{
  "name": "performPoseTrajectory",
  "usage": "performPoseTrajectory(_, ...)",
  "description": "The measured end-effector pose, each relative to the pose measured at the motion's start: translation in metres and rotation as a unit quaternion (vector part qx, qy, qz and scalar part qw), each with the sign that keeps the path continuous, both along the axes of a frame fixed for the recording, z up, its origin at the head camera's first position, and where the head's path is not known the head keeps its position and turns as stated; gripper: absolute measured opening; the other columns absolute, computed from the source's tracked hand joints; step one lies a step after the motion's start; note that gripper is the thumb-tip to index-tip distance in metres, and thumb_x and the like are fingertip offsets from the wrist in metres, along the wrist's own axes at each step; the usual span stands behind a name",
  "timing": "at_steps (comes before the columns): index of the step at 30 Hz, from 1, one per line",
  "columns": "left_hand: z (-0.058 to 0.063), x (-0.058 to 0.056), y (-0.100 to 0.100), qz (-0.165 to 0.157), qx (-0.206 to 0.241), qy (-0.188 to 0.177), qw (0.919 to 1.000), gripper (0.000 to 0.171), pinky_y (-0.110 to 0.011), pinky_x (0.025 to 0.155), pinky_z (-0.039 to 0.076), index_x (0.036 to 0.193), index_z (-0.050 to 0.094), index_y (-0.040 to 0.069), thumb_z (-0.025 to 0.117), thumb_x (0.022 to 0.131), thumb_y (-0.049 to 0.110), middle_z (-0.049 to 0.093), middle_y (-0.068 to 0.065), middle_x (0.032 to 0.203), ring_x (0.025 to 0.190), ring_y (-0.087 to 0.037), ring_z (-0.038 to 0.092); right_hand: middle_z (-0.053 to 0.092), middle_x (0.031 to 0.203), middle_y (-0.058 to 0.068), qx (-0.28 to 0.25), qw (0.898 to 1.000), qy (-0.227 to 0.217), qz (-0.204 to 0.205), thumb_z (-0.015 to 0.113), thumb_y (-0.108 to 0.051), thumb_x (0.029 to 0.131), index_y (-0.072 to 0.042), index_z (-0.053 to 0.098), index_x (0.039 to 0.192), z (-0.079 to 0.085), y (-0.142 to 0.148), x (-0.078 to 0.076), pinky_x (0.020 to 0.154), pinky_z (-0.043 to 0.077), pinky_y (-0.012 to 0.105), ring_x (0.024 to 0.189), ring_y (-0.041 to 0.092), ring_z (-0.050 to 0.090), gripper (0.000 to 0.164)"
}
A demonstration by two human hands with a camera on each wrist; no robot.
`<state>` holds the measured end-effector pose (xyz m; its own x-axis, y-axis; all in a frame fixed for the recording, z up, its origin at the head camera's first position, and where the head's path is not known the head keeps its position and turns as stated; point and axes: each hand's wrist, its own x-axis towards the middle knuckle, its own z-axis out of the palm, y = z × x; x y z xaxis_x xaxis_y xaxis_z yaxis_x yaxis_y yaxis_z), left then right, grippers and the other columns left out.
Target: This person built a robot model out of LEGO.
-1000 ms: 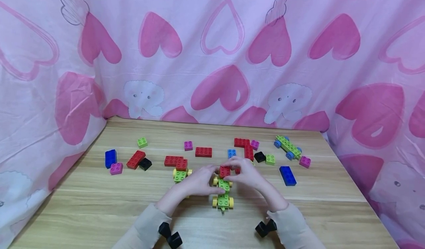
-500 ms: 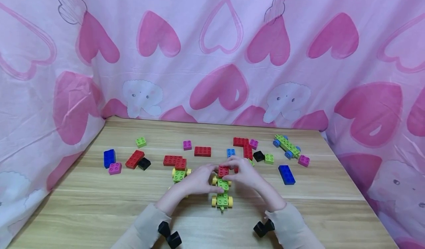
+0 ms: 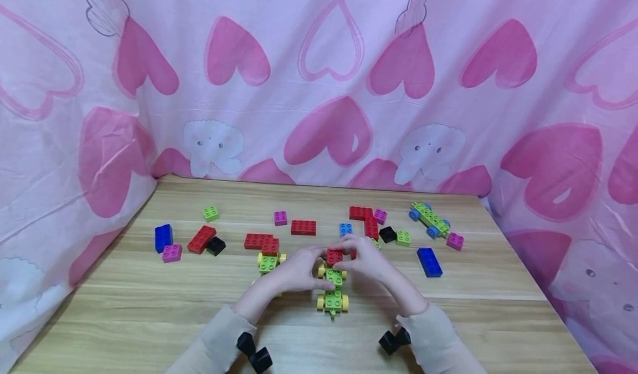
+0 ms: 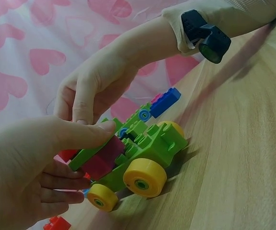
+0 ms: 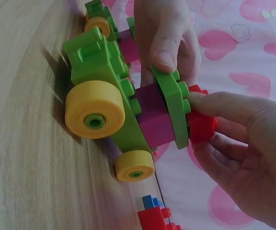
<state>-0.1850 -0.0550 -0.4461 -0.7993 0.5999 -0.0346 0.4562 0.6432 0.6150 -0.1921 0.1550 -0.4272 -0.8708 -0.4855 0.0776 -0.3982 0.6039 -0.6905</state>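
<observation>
A toy car with a green chassis [image 5: 94,62] and yellow wheels [image 5: 94,109] stands on the table in front of me. Stacked on its far end are a magenta brick [image 5: 154,120], a flat green brick [image 5: 176,112] above that, and a red brick [image 5: 202,122] on top. My right hand [image 3: 366,257] pinches the red brick between thumb and fingers. My left hand [image 3: 299,271] grips the flat green brick from the left, its thumb across the near end, as the left wrist view shows. The left forearm partly hides a second green car [image 3: 268,264] with yellow wheels.
Red bricks [image 3: 259,241] lie by the second car. Farther right are a green car with blue wheels [image 3: 430,219] and a long blue brick [image 3: 430,262]. More bricks, such as a black one [image 3: 216,246], lie scattered left and back. A pink heart-patterned curtain [image 3: 329,130] borders the table.
My right thumb has shifted slightly left over the near edge of the red brick. Otherwise both hands and the car stay in place; the head view drifts a little.
</observation>
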Motion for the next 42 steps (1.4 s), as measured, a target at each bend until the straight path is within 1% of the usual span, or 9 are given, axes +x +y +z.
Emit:
performPoseTrajectory(6,0.0006,0.0005,0.0003,0.007,-0.004,-0.002,1.0,0.08,-0.045,0.101,0.049,0.14,0.051,0.01,0.074,0.079,0.057,0.056,-0.008,0.138,0.121,-0.025,0.058,0.067,0.111,0.006,-0.001,1.0,0.0,-0.003,0.079,-0.017,0.082,-0.007,0.071,0.117,0.0004,-0.0008,0.0004,0.082,0.053,0.043,0.098,0.018,0.058,0.037)
performPoseTrajectory(7,0.0009,0.0007,0.0003,0.007,-0.004,-0.003,1.0,0.08,-0.045,0.101,0.049,0.14,0.051,0.01,0.074,0.079,0.057,0.056,-0.008,0.138,0.121,-0.025,0.057,0.067,0.11,0.006,0.0,1.0,0.0,-0.004,0.079,-0.016,0.082,-0.007,0.071,0.117,0.0004,-0.0011,0.0006,0.082,0.053,0.042,0.097,0.018,0.058,0.037)
performPoseTrajectory(9,0.0012,0.0009,0.0001,0.008,-0.002,-0.005,0.9999,0.081,-0.045,0.101,0.049,0.14,0.051,0.01,0.074,0.078,0.058,0.056,-0.008,0.138,0.122,-0.025,0.057,0.067,0.108,0.004,0.002,1.0,0.001,-0.007,0.079,-0.016,0.081,-0.008,0.072,0.117,0.0005,-0.0015,0.0008,0.079,0.052,0.037,0.094,0.017,0.057,0.037)
performPoseTrajectory(13,0.0013,0.001,-0.0006,0.011,0.004,-0.014,0.9998,0.082,-0.046,0.101,0.048,0.141,0.05,0.011,0.074,0.078,0.058,0.056,-0.008,0.139,0.123,-0.025,0.057,0.064,0.098,0.0,0.0,1.0,-0.008,-0.01,0.08,-0.014,0.08,-0.008,0.073,0.115,0.0007,-0.0026,0.0001,0.071,0.046,0.026,0.086,0.018,0.052,0.036)
performPoseTrajectory(17,0.0,0.0007,-0.0009,0.013,0.007,-0.018,0.9997,0.083,-0.046,0.102,0.048,0.142,0.049,0.011,0.075,0.077,0.057,0.055,-0.008,0.14,0.123,-0.025,0.056,0.06,0.09,-0.002,-0.008,1.0,-0.022,-0.009,0.08,-0.013,0.08,-0.008,0.073,0.113,0.0016,-0.0034,-0.0012,0.07,0.044,0.023,0.084,0.02,0.051,0.035)
performPoseTrajectory(23,-0.0002,0.0005,-0.0008,0.011,0.009,-0.015,0.9998,0.084,-0.047,0.102,0.048,0.142,0.048,0.01,0.075,0.078,0.056,0.055,-0.009,0.141,0.123,-0.027,0.057,0.059,0.086,-0.001,-0.008,1.0,-0.026,0.001,0.081,-0.015,0.079,-0.008,0.074,0.112,0.0038,-0.003,-0.0036,0.07,0.043,0.024,0.082,0.017,0.049,0.034)
performPoseTrajectory(30,0.0,0.001,-0.0006,0.011,0.009,-0.016,0.9998,0.086,-0.048,0.103,0.047,0.145,0.046,0.012,0.076,0.077,0.055,0.056,-0.009,0.139,0.125,-0.027,0.056,0.061,0.089,0.0,-0.008,1.0,-0.022,-0.015,0.082,-0.013,0.077,-0.007,0.074,0.111,0.0012,-0.0039,-0.0033,0.071,0.044,0.025,0.083,0.016,0.051,0.035)
performPoseTrajectory(37,0.0016,0.0017,0.0001,0.012,0.016,-0.019,0.9996,0.086,-0.048,0.104,0.046,0.145,0.046,0.012,0.077,0.077,0.053,0.055,-0.009,0.14,0.125,-0.027,0.056,0.064,0.096,0.003,-0.021,0.999,-0.029,-0.02,0.082,-0.011,0.076,-0.006,0.074,0.109,0.0013,-0.0056,-0.0028,0.076,0.051,0.034,0.086,0.015,0.055,0.034)
performPoseTrajectory(42,0.0016,0.0019,0.0002,0.014,0.015,-0.019,0.9996,0.085,-0.048,0.103,0.047,0.145,0.046,0.012,0.078,0.077,0.053,0.055,-0.009,0.14,0.124,-0.027,0.056,0.066,0.098,0.004,-0.017,0.999,-0.025,-0.019,0.082,-0.011,0.077,-0.006,0.073,0.109,0.002,-0.0061,-0.0017,0.077,0.052,0.04,0.087,0.015,0.055,0.034)
